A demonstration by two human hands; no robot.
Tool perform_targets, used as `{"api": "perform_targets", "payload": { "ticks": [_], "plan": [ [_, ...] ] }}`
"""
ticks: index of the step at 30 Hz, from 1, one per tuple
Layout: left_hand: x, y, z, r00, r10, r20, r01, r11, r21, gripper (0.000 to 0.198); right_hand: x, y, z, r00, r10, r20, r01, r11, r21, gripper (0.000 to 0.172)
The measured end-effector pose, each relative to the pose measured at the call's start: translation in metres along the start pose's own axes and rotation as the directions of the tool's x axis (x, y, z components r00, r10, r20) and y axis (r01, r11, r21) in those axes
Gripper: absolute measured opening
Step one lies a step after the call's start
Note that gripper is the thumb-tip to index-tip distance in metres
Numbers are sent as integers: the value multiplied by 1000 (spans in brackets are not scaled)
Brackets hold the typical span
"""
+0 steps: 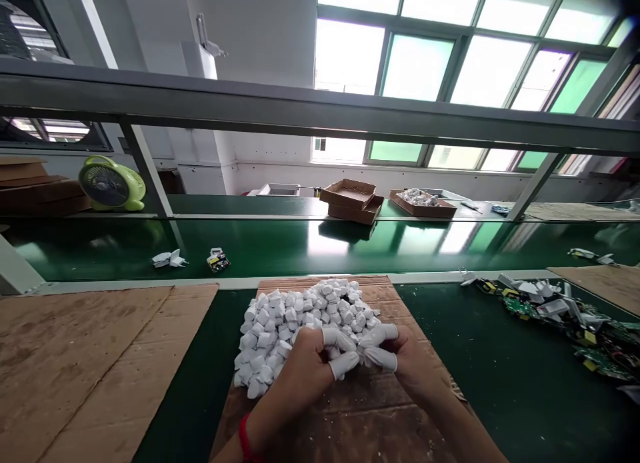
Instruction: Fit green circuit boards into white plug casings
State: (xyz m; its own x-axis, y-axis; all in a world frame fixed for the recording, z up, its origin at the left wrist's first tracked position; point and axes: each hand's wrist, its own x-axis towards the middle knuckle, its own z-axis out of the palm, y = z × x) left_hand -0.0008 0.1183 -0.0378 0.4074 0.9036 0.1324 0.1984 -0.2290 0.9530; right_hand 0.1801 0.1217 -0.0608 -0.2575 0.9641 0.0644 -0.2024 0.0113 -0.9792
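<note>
A heap of small white caps or blocks [280,323], their exact kind unclear, lies on a brown cardboard sheet [360,410]. My left hand [320,360] is at the heap's near right edge, with white finger cots on its thumb and fingers pinched together. Facing it, my right hand [400,356] also wears finger cots and is closed in a pinch. The fingertips of both hands nearly meet. Whatever is between them is white and mostly covered by the cots, so I cannot make it out.
Green circuit boards with white parts [565,310] are piled at right. Another cardboard sheet [90,356] covers the left side. Beyond, a green conveyor belt [260,243] carries a few small electronic pieces [218,260]. Cardboard trays [353,196] and a green fan [111,183] stand behind, below a metal beam [300,110].
</note>
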Motion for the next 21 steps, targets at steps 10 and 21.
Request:
{"api": "perform_targets", "payload": {
  "ticks": [10,21],
  "plan": [
    [1,4,-2,999,2,39,-5,996,92,37,-1,1,5,988,-145,51,150,984,-100,55],
    [-1,-17,-18,999,47,-1,-45,967,250,47,7,-9,10,988,-153,35,152,988,16,35]
  ]
}}
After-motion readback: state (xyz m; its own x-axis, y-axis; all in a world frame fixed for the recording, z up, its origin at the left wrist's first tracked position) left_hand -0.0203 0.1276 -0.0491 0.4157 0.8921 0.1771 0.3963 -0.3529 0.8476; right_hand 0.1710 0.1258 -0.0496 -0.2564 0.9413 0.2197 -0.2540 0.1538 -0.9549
